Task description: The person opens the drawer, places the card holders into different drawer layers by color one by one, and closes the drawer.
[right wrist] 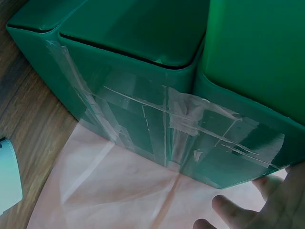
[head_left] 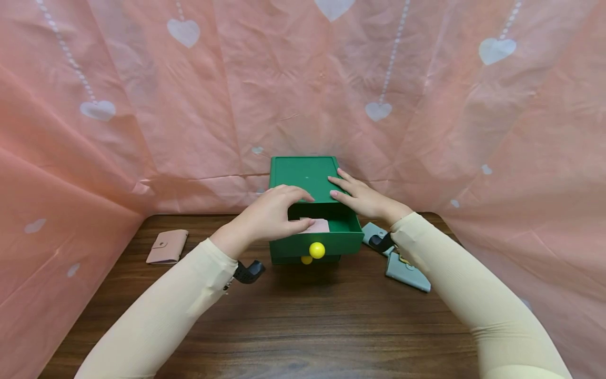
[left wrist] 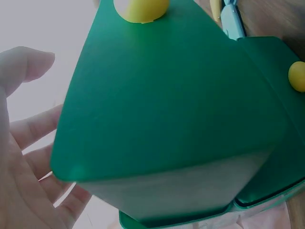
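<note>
The green, box-shaped plastic cabinet (head_left: 300, 176) stands on the brown wood-grain surface (head_left: 303, 326), roughly between the hands, its upper drawer (head_left: 291, 246) extended. On my feed, the left hand (head_left: 265, 213) arches over that drawer near the flat pale-pink piece (head_left: 321, 226) inside, grasping nothing; I see the right hand (head_left: 364, 200) unclenched, fingers spread, at the cabinet's right top edge.
</note>
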Motion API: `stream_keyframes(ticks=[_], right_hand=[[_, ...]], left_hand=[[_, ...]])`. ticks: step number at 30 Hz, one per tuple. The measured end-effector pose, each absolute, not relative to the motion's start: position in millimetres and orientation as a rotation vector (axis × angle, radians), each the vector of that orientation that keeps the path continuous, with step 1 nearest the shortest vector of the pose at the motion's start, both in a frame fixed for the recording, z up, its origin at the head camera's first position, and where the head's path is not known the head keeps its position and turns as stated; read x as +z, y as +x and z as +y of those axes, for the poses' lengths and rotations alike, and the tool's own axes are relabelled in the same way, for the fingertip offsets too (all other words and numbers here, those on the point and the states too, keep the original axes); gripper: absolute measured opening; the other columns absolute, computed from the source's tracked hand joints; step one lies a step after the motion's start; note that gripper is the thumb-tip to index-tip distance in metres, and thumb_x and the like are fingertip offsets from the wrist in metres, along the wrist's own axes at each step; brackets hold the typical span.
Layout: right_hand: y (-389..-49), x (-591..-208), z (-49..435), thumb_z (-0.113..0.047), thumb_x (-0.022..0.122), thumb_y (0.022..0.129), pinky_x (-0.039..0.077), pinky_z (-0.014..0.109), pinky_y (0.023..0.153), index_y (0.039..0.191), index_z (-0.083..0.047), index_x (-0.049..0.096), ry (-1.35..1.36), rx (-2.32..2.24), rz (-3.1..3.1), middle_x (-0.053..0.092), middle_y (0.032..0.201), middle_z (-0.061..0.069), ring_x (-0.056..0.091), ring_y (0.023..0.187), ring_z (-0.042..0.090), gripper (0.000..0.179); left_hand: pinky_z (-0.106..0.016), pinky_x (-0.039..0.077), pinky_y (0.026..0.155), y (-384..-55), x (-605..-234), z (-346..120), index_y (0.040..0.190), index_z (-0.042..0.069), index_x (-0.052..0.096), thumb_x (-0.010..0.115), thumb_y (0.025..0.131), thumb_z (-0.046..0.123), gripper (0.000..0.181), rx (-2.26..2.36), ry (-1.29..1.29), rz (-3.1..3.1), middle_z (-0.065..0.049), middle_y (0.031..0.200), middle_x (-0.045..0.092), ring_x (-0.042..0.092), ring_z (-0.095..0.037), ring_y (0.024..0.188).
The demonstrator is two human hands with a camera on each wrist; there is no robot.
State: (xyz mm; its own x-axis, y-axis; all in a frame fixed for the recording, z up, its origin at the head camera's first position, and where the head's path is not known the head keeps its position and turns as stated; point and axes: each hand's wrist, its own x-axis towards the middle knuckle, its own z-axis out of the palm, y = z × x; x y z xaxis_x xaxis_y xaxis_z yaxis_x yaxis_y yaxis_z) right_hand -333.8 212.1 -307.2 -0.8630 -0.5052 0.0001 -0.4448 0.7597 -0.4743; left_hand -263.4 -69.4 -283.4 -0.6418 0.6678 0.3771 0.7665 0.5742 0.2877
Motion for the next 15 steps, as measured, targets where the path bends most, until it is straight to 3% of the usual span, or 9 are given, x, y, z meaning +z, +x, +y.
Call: stream_keyframes(ticks=[15], right_hand=[[-332.5, -306.7, 211.3, -0.058, 0.034, 0.105, 0.011, 0.066, 0.116, 0.162, -0.026, 0.017, -0.778, -0.717, 2.829, -0.007, 0.169, 0.001, -0.002, 0.153, 0.035, 0.068]], left_hand=[[-0.041, 0.042, 0.105, -258.7, -297.9, -82.8, 0.122, 0.012, 0.068, 0.072, 0.092, 0.035, 0.038, -0.671, -1.189, -2.473, 0.0, 0.123, 0.066, 0.055, -0.019, 0.121]])
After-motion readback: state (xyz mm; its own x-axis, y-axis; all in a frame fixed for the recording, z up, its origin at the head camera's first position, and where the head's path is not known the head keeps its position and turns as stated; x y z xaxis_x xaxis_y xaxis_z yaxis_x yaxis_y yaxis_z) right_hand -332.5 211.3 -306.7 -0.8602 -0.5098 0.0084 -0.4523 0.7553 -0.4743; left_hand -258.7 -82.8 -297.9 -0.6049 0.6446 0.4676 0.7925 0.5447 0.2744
